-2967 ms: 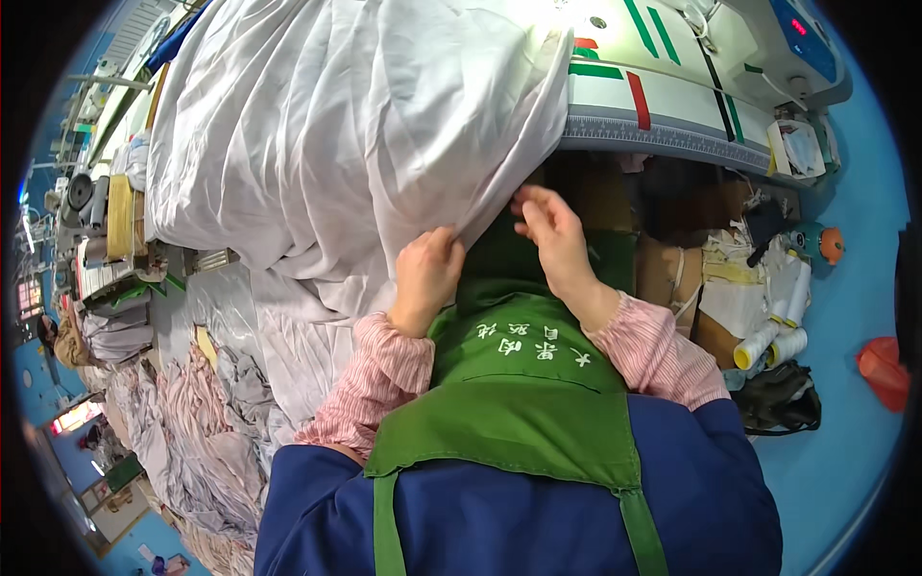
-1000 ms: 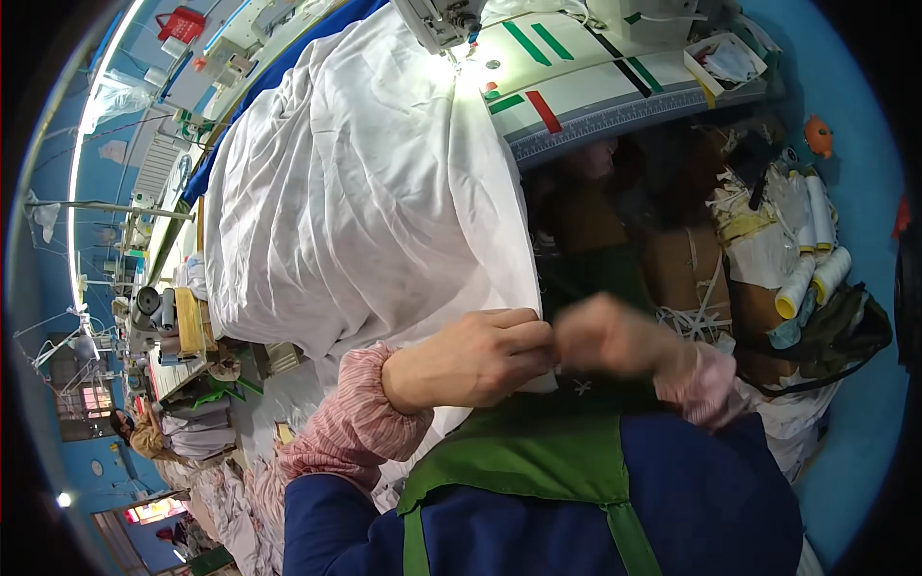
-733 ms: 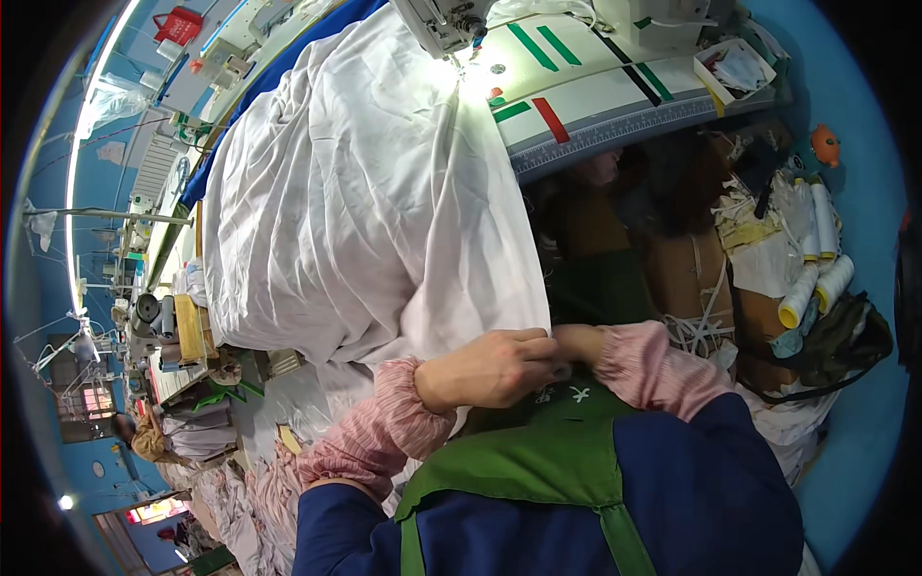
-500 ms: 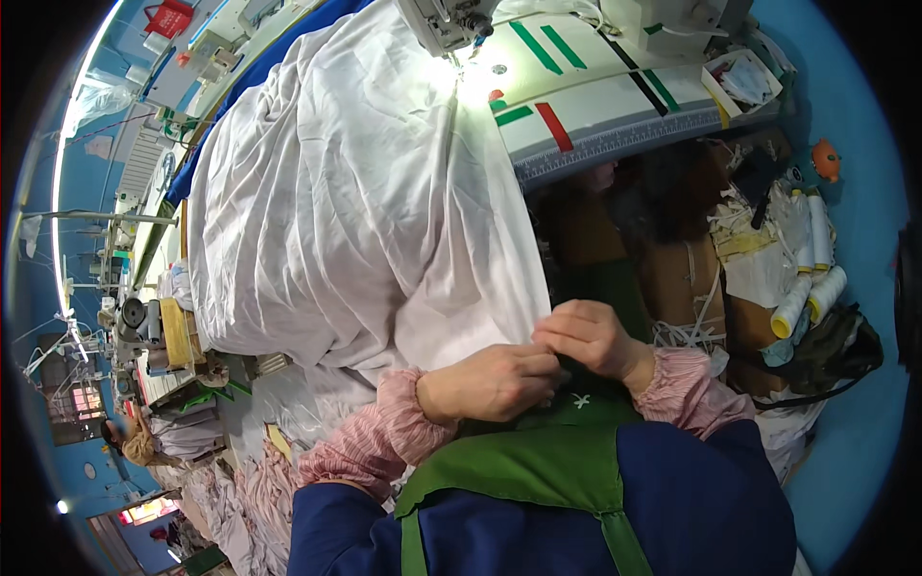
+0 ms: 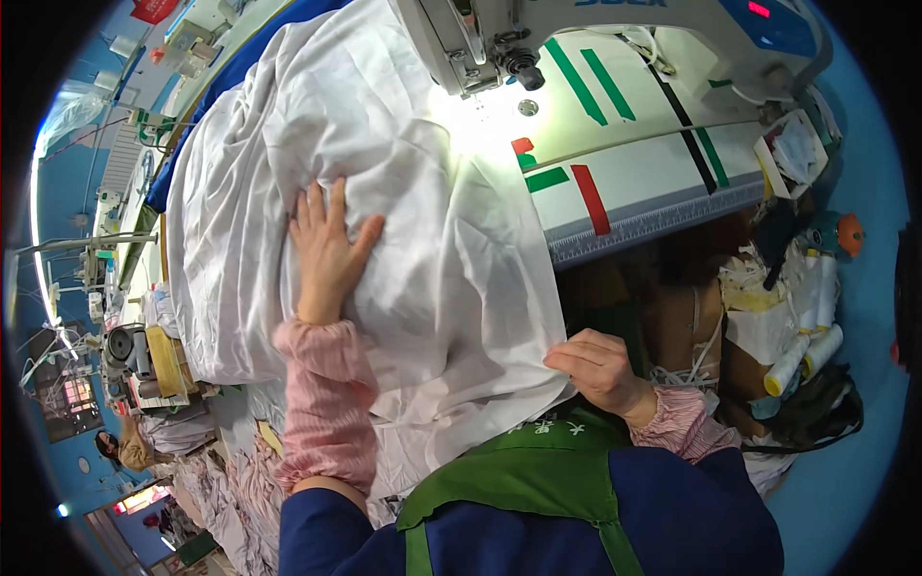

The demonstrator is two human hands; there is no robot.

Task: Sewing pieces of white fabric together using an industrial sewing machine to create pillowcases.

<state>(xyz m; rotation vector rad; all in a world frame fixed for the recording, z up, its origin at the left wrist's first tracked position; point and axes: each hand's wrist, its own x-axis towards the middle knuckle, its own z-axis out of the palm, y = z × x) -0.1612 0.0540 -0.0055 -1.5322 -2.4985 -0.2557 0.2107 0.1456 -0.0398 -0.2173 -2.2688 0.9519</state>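
A large white cloth (image 5: 413, 278) drapes over the sewing table and hangs down toward my lap. My left hand (image 5: 331, 240) lies flat on it with the fingers spread, left of the sewing machine's lit needle area. Near my lap, my right hand (image 5: 597, 367) pinches the cloth's right edge between thumb and fingers. The sewing machine (image 5: 672, 29) stands at the top with its lamp glaring on the cloth. Under the glare the needle and presser foot cannot be made out.
Green, black and red tape strips (image 5: 590, 200) mark the white table top, with a ruler strip (image 5: 663, 219) along its front edge. White thread cones (image 5: 788, 365), a small box (image 5: 792, 154) and a dark bag (image 5: 816, 413) sit at right. Another person (image 5: 130, 444) is far left.
My left hand has left the cloth's edge beside my right hand and moved up and left onto the cloth. The right hand keeps its pinch. The view has shifted, showing more of the machine.
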